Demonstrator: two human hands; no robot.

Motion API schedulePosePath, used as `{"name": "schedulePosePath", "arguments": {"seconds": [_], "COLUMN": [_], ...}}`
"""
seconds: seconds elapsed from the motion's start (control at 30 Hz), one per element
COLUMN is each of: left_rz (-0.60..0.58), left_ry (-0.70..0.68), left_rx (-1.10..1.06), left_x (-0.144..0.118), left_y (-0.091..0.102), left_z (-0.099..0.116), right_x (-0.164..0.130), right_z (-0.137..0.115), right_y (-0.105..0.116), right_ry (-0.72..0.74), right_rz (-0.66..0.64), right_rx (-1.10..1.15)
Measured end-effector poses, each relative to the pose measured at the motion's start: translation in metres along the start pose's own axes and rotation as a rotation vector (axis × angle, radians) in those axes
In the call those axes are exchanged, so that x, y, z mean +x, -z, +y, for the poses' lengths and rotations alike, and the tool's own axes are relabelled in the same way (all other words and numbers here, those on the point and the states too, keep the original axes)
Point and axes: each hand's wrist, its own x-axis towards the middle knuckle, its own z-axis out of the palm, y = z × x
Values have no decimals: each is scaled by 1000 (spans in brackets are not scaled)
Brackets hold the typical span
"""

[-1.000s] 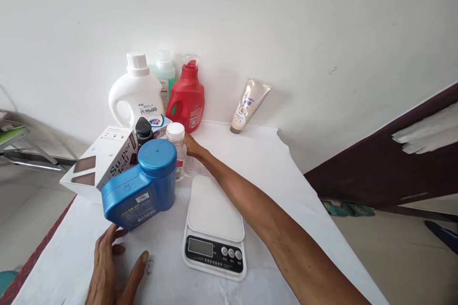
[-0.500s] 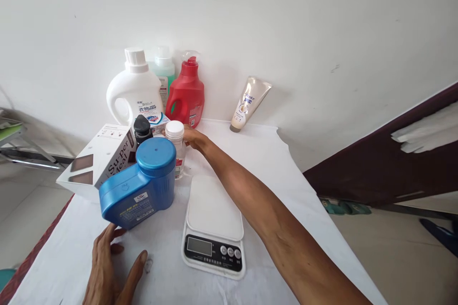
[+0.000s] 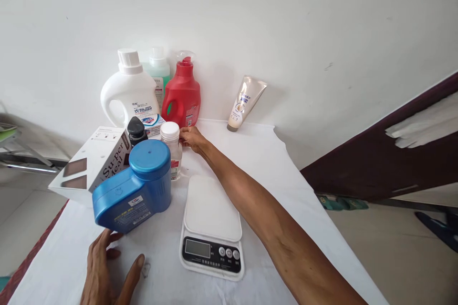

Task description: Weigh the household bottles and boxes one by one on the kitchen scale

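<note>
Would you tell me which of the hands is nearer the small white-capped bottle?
Right: the right hand touches the white-capped bottle; the left hand lies flat near the blue jug.

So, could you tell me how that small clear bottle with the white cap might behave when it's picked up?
The clear bottle looks narrow and upright, so it may tip if nudged. Being small, it is probably light. The right hand reaches its side.
</note>
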Motion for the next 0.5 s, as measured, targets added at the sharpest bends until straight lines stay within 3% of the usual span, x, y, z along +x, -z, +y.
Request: {"name": "schedulePosePath", "arguments": {"seconds": [0.33, 0.5], "left_rz": [13, 2], "left_ry": [10, -5], "left_rx": [-12, -3], "left_x": [1, 0], "left_y": [0, 1], "left_z": [2, 4], "right_x": [-13, -32], "right_z": [0, 11], "right_y": [13, 39], "right_ry": [-39, -24], "right_rz": [14, 42], "right_rx": [-107, -132]}}
